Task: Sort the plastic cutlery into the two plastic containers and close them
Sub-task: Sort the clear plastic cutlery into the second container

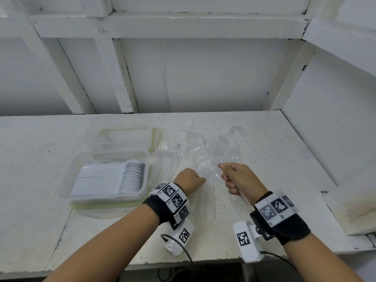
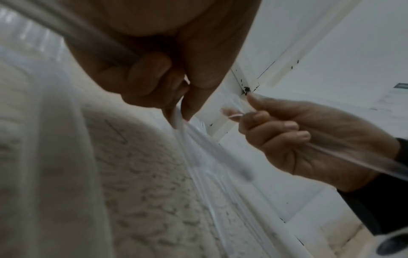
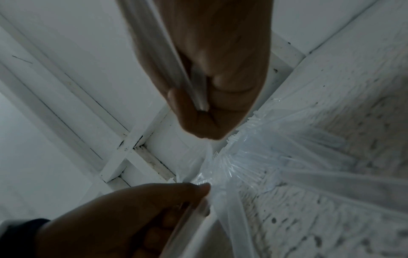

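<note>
Sorting is judged partly done: white spoons (image 1: 130,176) are stacked in the near container (image 1: 105,197), while clear cutlery (image 1: 195,143) is left piled on the table (image 1: 40,149). A clear spoon (image 1: 209,171) is pinched by the left hand (image 1: 190,179); a clear handle (image 2: 353,158) is gripped by the right hand (image 1: 237,178). Both containers are still unlidded.

Two clear plastic containers are standing at the table's left — the near container (image 1: 105,178) holding a stack of white spoons (image 1: 122,177) too tightly packed to count, the far container (image 1: 122,139) behind it. Loose clear cutlery (image 1: 195,147) is lying in an overlapping heap — number indeterminable. Two hands are showing: left hand (image 1: 188,179), right hand (image 1: 239,177).
</note>
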`<state>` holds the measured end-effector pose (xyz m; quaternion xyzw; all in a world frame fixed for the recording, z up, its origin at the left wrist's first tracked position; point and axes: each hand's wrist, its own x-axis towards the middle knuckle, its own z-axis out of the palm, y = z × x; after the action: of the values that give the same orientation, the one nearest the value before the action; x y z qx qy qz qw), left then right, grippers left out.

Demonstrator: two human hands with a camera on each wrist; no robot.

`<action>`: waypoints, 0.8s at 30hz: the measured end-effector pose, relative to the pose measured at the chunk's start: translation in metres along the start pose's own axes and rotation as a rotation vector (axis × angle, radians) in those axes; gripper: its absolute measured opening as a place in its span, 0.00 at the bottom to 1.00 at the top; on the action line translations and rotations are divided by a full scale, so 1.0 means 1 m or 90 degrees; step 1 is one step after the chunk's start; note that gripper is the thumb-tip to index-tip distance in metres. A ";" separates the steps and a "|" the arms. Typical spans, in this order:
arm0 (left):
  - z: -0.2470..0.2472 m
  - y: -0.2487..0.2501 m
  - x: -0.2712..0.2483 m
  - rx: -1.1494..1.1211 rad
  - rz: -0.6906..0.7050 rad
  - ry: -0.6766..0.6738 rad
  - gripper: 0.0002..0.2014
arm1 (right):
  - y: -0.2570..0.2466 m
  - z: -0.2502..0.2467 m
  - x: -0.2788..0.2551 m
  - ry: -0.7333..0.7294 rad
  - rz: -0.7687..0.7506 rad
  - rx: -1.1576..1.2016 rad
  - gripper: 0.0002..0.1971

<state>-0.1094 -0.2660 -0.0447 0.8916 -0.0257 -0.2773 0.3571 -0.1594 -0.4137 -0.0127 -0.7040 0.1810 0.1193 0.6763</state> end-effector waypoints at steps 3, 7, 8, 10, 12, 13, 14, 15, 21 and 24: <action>-0.010 -0.005 -0.008 -0.049 0.032 0.028 0.16 | 0.003 0.002 -0.002 -0.018 -0.005 -0.018 0.07; -0.025 -0.011 -0.019 -0.189 0.053 0.056 0.16 | 0.006 0.007 0.001 -0.024 -0.021 -0.126 0.11; -0.029 -0.013 -0.022 -0.215 0.055 0.069 0.15 | 0.006 0.011 0.003 -0.014 -0.021 -0.178 0.10; -0.034 -0.016 -0.028 -0.242 0.058 0.089 0.15 | 0.005 0.020 0.008 0.018 -0.027 -0.325 0.16; -0.038 -0.021 -0.033 -0.248 0.055 0.104 0.14 | 0.005 0.032 0.017 0.029 -0.044 -0.485 0.19; -0.039 -0.024 -0.035 -0.248 0.054 0.110 0.15 | 0.004 0.038 0.021 0.025 -0.051 -0.560 0.17; -0.040 -0.026 -0.036 -0.248 0.053 0.114 0.15 | 0.004 0.043 0.026 0.021 -0.047 -0.622 0.17; -0.041 -0.028 -0.037 -0.252 0.050 0.118 0.15 | 0.004 0.047 0.030 0.020 -0.038 -0.675 0.18; -0.044 -0.037 -0.043 -0.342 0.025 0.095 0.14 | 0.006 0.058 0.041 -0.002 -0.016 -0.773 0.18; -0.044 -0.037 -0.047 -0.383 0.021 0.084 0.13 | 0.007 0.055 0.045 -0.015 0.005 -0.676 0.18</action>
<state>-0.1317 -0.1999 -0.0201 0.7613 0.0663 -0.2084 0.6104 -0.1177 -0.3637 -0.0409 -0.9474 0.0907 0.2051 0.2283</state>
